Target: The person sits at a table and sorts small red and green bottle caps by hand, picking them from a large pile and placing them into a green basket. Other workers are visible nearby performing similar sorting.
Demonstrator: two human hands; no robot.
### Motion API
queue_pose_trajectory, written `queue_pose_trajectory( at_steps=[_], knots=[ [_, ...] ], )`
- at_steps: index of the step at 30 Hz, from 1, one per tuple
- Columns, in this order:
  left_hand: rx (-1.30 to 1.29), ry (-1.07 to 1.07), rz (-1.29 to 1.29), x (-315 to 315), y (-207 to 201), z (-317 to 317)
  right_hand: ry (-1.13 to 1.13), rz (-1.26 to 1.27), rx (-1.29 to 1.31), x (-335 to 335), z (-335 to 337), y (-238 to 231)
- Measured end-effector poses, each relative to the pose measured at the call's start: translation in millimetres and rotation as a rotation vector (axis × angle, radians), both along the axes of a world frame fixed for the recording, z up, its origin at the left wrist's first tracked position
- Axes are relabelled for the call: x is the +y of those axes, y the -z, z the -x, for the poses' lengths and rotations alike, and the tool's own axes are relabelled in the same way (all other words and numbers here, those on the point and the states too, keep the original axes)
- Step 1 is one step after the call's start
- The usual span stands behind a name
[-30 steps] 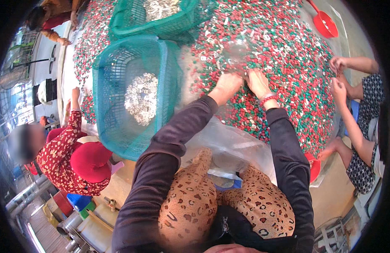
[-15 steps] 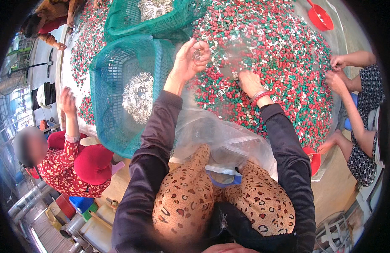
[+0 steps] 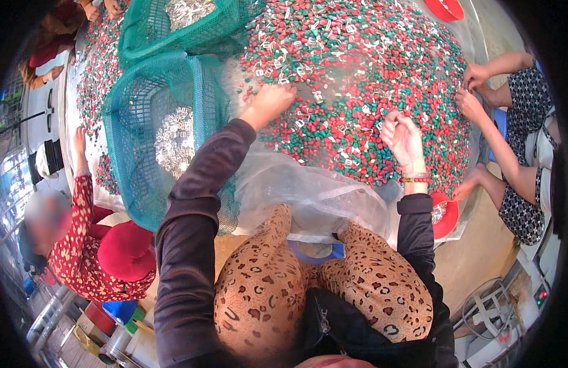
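A wide pile of small red and green pebble-like pieces (image 3: 357, 144), mixed with pale looped clips (image 3: 317, 97), spreads before me. My left hand (image 3: 270, 105) reaches palm-down to the pile's near left part, its fingers bent together at the pieces; what they hold is hidden. My right hand (image 3: 404, 142) is turned palm-up above the right side of the pile, wrist banded with beads. Its fingers are curled in, and anything within them is too small to name. Left of my left hand stands a teal mesh-lined basket (image 3: 126, 147) with a heap of the pale clips (image 3: 175, 144) inside.
Behind that basket is a green basket (image 3: 137, 30) with more clips. A red bowl (image 3: 445, 216) sits at the near right, a red scoop (image 3: 445, 8) at the far right. Co-workers' hands (image 3: 474, 92) work on the right; a person in red patterned clothes (image 3: 72, 245) sits left.
My left hand, earlier raised with pale clips in its curled fingers, has turned down to the pile. My right hand has lifted from the pieces and turned palm-up. The whole view has shifted.
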State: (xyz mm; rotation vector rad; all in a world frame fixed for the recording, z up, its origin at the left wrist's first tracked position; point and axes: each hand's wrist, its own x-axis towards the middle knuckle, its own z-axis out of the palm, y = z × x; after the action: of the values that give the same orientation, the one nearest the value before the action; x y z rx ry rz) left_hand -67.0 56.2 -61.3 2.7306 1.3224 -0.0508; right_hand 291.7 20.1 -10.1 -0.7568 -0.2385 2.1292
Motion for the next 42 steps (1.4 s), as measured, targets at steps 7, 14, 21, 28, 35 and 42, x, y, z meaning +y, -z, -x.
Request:
queue_pose_trajectory(
  at_steps=[7, 14, 21, 28, 35, 42],
  knots=[
    [-0.001, -0.242, 0.181, 12, -5, -13, -0.495, -0.822, -1.768, -3, 56, 36],
    [-2.021, -0.563, 1.434, 3, -54, -24, -0.887, -1.23, -1.56, -51, 105, 22],
    [-1.734, -0.44, 1.546, -1, -71, -42, -0.575, -0.848, -1.72, -13, 93, 29],
    [-0.593, -0.641, 1.611, -8, -13, -86, -0.709, -1.047, -1.809, 39, 86, 54],
    [-0.83, -0.838, 0.769, 31, 24, -41, -0.741, -1.21, -1.842, 35, 87, 69],
    [-0.299, -0.077, 0.296, -24, 26, -86, -0.616, -1.125, -1.876, 36, 70, 74]
  ],
)
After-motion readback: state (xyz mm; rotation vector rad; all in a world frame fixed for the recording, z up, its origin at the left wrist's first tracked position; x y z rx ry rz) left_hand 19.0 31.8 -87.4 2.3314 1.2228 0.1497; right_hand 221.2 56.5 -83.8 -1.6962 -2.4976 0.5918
